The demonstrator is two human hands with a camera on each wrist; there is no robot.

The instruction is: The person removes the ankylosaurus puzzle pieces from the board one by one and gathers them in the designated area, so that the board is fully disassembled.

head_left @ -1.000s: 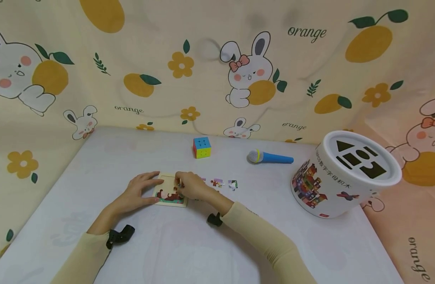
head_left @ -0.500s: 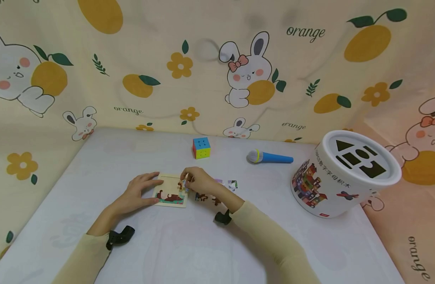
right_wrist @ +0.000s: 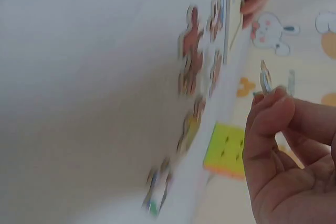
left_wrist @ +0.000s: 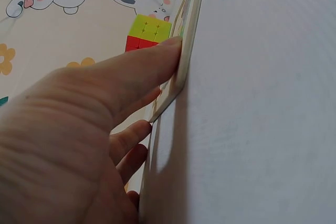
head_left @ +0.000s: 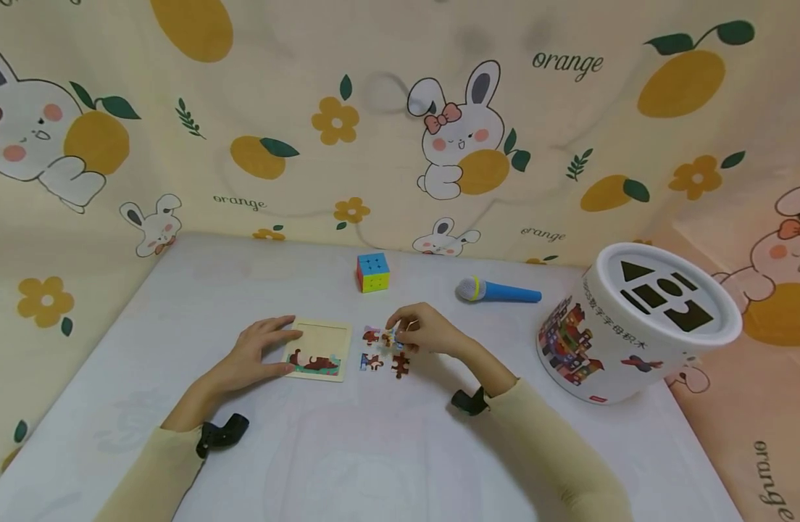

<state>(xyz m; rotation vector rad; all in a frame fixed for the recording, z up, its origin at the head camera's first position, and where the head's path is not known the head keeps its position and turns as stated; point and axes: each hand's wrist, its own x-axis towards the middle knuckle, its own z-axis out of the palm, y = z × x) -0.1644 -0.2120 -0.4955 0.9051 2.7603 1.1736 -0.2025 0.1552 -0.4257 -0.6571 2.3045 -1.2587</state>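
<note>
Pinching a jigsaw piece (right_wrist: 265, 77), the right hand (head_left: 429, 331) hovers at three o'clock of the wooden puzzle tray (head_left: 325, 337), near loose pieces (head_left: 401, 365); the left hand (head_left: 248, 351), fingers spread, touches nine o'clock. Piece-sorting seems in hand; placing likely calls for matching outlines.

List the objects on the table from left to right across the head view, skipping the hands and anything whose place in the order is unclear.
Wooden puzzle tray → multicolored cube → blue microphone → white bucket.

Head view fwd/dn — wrist views close-up
</note>
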